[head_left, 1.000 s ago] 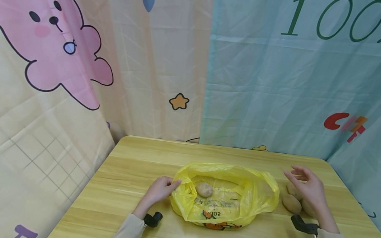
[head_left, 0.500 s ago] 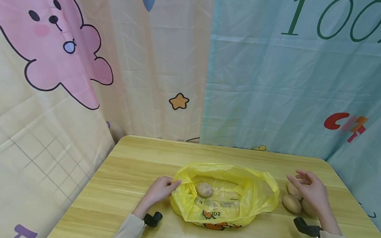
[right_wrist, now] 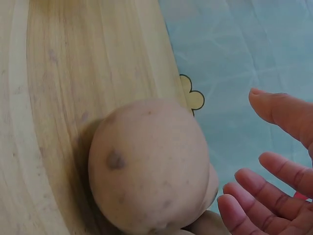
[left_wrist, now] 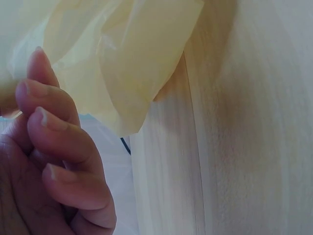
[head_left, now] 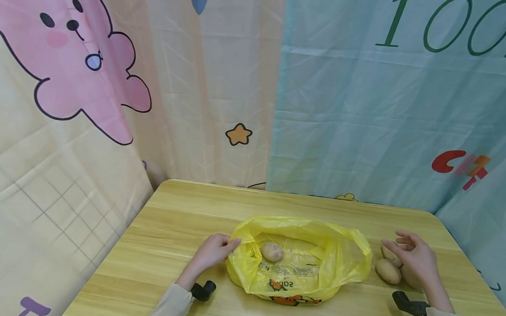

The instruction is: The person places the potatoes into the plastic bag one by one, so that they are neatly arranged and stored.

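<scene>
A yellow plastic bag (head_left: 346,265) lies on the table with its mouth spread wide. One potato (head_left: 272,251) is inside it, at the left. My left hand (head_left: 213,252) pinches the bag's left rim between thumb and forefinger; in the left wrist view its other fingers (left_wrist: 73,142) are curled loosely. To the right of the bag, potatoes sit close together, a front one (head_left: 388,271) most plainly seen. Over them hovers my right hand (head_left: 420,262), partly hiding two. In the right wrist view its fingers are spread, apart from the large near potato (right_wrist: 151,166).
The wooden table (head_left: 181,211) has rounded far corners. Printed curtains (head_left: 345,110) hang behind it and at both sides. A black wrist camera (head_left: 203,291) is strapped to the left wrist, and another camera (head_left: 409,304) to the right.
My right hand has moved slightly right and toward me, lower over the potatoes. The left hand, the bag and the potato in it have stayed in place.
</scene>
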### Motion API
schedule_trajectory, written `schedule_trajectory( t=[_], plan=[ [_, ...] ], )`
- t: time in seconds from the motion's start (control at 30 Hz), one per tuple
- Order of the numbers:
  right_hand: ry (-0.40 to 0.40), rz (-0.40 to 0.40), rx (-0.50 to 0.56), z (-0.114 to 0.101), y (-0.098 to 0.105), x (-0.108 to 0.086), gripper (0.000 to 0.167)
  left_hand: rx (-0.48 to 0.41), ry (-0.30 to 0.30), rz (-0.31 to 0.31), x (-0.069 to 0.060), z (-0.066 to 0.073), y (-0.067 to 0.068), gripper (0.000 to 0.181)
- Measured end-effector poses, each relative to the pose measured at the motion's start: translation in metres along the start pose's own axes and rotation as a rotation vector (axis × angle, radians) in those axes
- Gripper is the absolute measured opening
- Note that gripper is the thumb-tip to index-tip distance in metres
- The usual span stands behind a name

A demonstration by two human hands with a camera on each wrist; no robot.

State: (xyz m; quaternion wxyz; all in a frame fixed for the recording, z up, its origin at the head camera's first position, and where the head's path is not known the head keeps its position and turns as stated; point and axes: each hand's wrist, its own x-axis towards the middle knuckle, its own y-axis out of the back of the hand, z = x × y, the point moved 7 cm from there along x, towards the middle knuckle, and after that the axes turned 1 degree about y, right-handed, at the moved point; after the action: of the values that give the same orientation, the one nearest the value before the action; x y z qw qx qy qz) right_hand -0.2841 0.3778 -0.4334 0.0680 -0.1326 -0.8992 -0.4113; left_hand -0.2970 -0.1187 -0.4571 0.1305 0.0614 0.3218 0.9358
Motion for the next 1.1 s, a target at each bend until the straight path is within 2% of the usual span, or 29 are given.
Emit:
schedule_trajectory(
  t=[0.6,0.87,1.1],
  plan=[
    [-0.022,-0.047,-0.037,0.014,-0.002,0.000,0.067,0.007,0.006,0.000,0.000,0.000,0.000,0.044],
    [0.024,-0.034,-0.096,0.008,-0.002,-0.001,0.064,0.006,0.000,0.001,0.000,0.000,0.000,0.045],
    [0.043,-0.066,-0.126,0.008,-0.004,0.001,0.066,0.000,-0.001,0.001,0.000,0.000,0.000,0.046]
  ],
)
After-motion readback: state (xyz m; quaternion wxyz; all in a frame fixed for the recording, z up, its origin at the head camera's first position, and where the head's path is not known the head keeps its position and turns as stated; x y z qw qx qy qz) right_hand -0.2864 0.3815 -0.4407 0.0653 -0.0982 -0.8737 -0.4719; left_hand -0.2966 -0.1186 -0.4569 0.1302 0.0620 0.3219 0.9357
